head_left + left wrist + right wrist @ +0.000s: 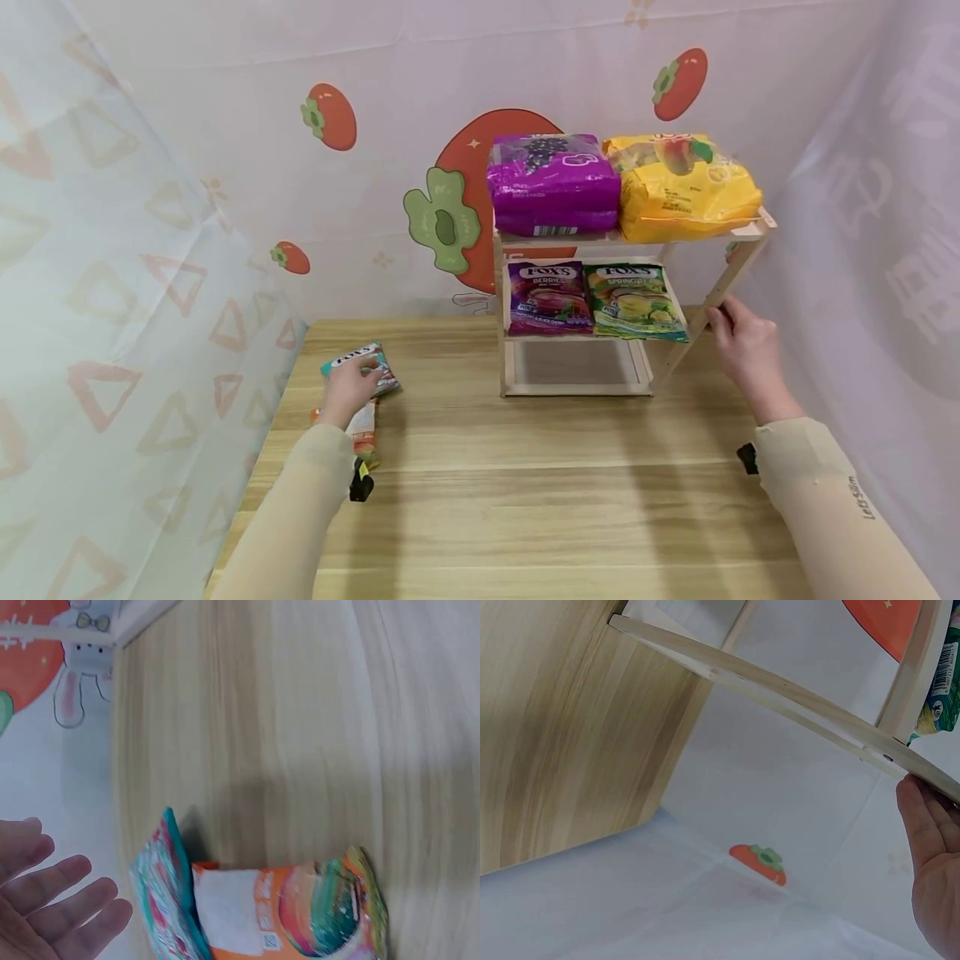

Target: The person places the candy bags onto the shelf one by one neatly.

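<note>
Head view: your left hand (351, 392) is at the left of the frame, over a teal Fox's packet (387, 377) that lies on the wooden tabletop (525, 492). From the left wrist camera, the fingers of that hand are spread a little apart and relaxed, with nothing held between them, at the lower left; the teal packet lies to the right of them, its edge against an orange packet (247, 911). You have that orange one partly hidden by your hand and sleeve (292, 508) in the head view.

Your right hand (750, 354), right of centre, grips the right post of a wooden rack (581, 390). In the right wrist view its fingers lie along the post at the right edge, and you cannot tell from there where the thumb sits.

You have the rack standing right of centre, toward the back of the tabletop. On its top shelf, a purple bag (555, 192) sits at the left, touching a yellow bag (686, 196) at the right. Below them, on the middle shelf, a purple Fox's packet (547, 300) lies beside a green Fox's packet (636, 302), both fronts facing you
</note>
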Demonstrator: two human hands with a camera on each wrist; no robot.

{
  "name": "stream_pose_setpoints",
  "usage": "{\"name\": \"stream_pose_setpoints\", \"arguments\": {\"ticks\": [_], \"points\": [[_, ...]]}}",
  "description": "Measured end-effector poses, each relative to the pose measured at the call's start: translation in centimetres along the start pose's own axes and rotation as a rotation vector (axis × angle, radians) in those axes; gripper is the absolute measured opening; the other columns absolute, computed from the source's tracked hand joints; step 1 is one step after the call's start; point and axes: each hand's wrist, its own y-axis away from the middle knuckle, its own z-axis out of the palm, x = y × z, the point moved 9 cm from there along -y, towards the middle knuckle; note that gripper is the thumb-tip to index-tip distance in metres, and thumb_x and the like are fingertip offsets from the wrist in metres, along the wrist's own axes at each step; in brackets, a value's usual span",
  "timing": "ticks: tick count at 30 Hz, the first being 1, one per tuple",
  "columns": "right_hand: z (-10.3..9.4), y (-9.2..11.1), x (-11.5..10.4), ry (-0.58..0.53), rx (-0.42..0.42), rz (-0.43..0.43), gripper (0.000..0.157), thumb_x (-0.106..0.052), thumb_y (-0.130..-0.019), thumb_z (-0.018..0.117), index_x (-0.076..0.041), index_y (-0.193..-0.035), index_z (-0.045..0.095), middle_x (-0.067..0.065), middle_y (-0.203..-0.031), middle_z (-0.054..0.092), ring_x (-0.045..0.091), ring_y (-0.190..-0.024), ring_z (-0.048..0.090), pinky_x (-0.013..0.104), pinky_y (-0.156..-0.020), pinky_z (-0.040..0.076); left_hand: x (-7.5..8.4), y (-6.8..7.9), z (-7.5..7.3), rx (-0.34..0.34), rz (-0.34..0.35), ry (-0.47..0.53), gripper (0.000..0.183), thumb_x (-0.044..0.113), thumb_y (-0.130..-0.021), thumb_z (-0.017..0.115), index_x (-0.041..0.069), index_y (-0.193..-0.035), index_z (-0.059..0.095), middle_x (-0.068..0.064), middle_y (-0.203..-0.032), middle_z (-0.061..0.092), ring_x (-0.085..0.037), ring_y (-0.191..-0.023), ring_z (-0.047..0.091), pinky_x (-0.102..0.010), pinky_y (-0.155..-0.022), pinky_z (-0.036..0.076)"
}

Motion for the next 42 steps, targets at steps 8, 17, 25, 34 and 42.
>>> {"name": "stream_pose_setpoints", "arguments": {"ticks": [8, 17, 25, 34, 42], "points": [[0.0, 0.0, 0.0, -0.011, 0.003, -0.005, 0.012, -0.006, -0.102, 0.061, 0.005, -0.102, 0.064, 0.028, -0.088, 0.072, 0.042, -0.073, 0.069, 0.001, -0.060, 0.027, -2.6, 0.4, -0.2, 0.011, -0.074, -0.011, 0.040, 0.018, -0.105, 0.051, -0.006, -0.135, 0.059, -0.030, -0.135, 0.060, -0.047, -0.119, 0.059, -0.060, -0.095, 0.050], [-0.1, -0.1, -0.2, -0.021, 0.002, -0.008, 0.012, -0.005, -0.102, 0.061, 0.007, -0.104, 0.064, 0.029, -0.090, 0.072, 0.045, -0.076, 0.071, -0.003, -0.063, 0.026, -4.4, 0.5, 0.4, -0.014, -0.068, -0.079, 0.044, 0.016, -0.102, 0.054, -0.004, -0.141, 0.056, -0.032, -0.146, 0.049, -0.053, -0.136, 0.044, -0.065, -0.111, 0.037], [-0.2, -0.1, -0.4, -0.012, 0.016, -0.026, 0.011, -0.004, -0.101, 0.062, 0.007, -0.103, 0.064, 0.029, -0.089, 0.072, 0.045, -0.074, 0.070, 0.000, -0.062, 0.026, -6.2, 0.1, 2.1, -0.105, -0.086, -0.145, 0.054, 0.021, -0.104, 0.054, 0.000, -0.152, 0.043, -0.037, -0.159, 0.023, -0.062, -0.138, 0.033, -0.070, -0.111, 0.033], [-0.1, -0.1, -0.4, -0.014, 0.012, -0.016, 0.011, -0.004, -0.102, 0.061, 0.007, -0.103, 0.064, 0.029, -0.089, 0.072, 0.045, -0.074, 0.070, 0.000, -0.062, 0.027, -6.3, 1.0, 3.9, -0.218, -0.101, -0.188, 0.059, 0.030, -0.103, 0.053, 0.002, -0.153, 0.043, -0.036, -0.151, 0.042, -0.060, -0.132, 0.043, -0.070, -0.104, 0.041], [-0.2, -0.1, -0.4, -0.019, 0.025, -0.026, 0.011, -0.004, -0.101, 0.062, 0.007, -0.103, 0.064, 0.029, -0.088, 0.072, 0.043, -0.073, 0.070, -0.001, -0.063, 0.027, -6.2, 1.5, 4.8, -0.254, -0.139, -0.142, 0.062, 0.033, -0.101, 0.054, 0.003, -0.154, 0.042, -0.037, -0.153, 0.037, -0.059, -0.136, 0.040, -0.071, -0.108, 0.037]]}}
